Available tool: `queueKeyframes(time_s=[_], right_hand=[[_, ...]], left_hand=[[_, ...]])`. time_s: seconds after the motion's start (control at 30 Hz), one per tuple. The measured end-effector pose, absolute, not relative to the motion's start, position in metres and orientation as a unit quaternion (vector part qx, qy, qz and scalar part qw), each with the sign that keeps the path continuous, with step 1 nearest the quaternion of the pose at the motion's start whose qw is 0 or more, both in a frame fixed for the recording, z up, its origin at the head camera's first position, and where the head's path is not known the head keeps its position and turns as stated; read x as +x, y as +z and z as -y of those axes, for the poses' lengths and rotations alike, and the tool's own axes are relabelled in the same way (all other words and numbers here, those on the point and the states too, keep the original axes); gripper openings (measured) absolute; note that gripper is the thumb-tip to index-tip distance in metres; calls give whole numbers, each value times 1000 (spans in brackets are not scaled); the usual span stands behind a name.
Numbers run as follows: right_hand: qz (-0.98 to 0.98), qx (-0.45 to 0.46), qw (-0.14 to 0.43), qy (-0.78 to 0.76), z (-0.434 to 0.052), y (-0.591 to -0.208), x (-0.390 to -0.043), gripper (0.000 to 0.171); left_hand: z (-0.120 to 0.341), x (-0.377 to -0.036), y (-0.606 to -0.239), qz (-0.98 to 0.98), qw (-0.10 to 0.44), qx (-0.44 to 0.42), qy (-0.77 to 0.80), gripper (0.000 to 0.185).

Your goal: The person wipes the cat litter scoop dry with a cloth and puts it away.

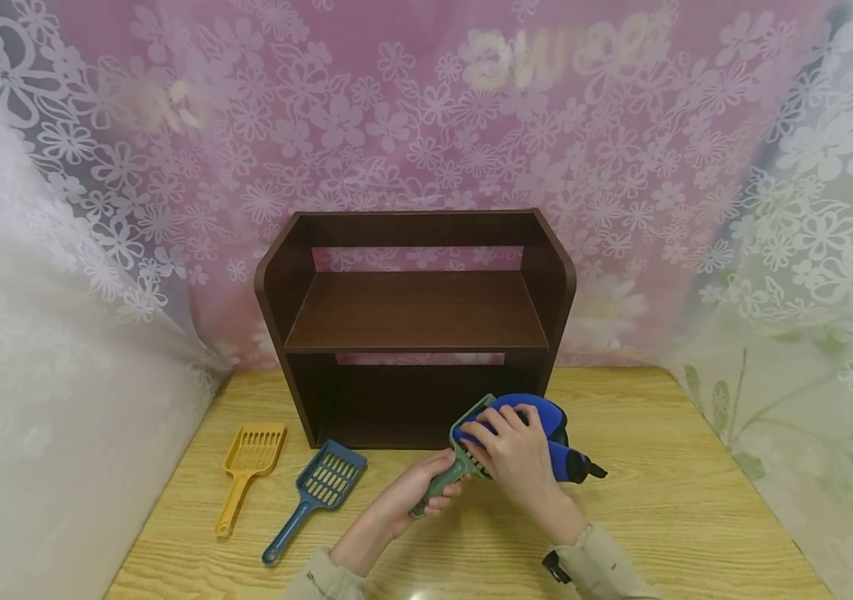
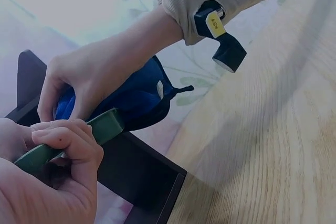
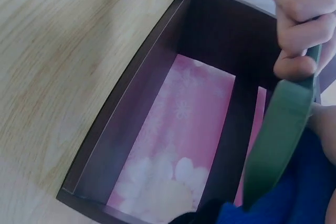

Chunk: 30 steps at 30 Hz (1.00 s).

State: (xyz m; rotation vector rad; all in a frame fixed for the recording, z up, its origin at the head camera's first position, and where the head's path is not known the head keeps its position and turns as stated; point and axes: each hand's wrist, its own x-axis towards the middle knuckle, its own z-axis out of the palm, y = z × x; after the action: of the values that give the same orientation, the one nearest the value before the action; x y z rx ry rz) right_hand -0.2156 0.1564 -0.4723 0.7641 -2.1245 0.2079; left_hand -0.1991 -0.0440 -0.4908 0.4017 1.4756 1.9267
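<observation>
Our left hand (image 1: 417,487) grips the green slotted scoop (image 1: 460,468); our right hand (image 1: 511,454) pinches the blue fabric bundle (image 1: 546,412). Slack fabric beneath our right hand could snag the scoop.

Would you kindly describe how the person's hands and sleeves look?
The left hand and right hand are ungloved. The left sleeve and right sleeve are light beige; the latter has a black strap and a yellow label with dark markings.
</observation>
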Motion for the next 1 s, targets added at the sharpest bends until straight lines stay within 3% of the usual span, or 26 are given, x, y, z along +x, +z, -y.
queueKeyframes(time_s=[0.3, 0.57, 0.67, 0.83, 1.0], right_hand=[[835, 276, 474, 47, -174, -473, -228, 18], [837, 253, 482, 48, -179, -471, -231, 23], [837, 272, 473, 53, -182, -472, -231, 19], [818, 333, 467, 41, -182, -475, -232, 36], [803, 365, 470, 30, -177, -476, -231, 36]], left_hand=[[44, -197, -486, -587, 321, 164, 725, 38], [44, -195, -484, -594, 307, 166, 725, 35], [43, -195, -483, -598, 305, 166, 723, 34], [42, -196, -484, -598, 308, 162, 722, 36], [40, -197, -485, -599, 307, 159, 723, 34]])
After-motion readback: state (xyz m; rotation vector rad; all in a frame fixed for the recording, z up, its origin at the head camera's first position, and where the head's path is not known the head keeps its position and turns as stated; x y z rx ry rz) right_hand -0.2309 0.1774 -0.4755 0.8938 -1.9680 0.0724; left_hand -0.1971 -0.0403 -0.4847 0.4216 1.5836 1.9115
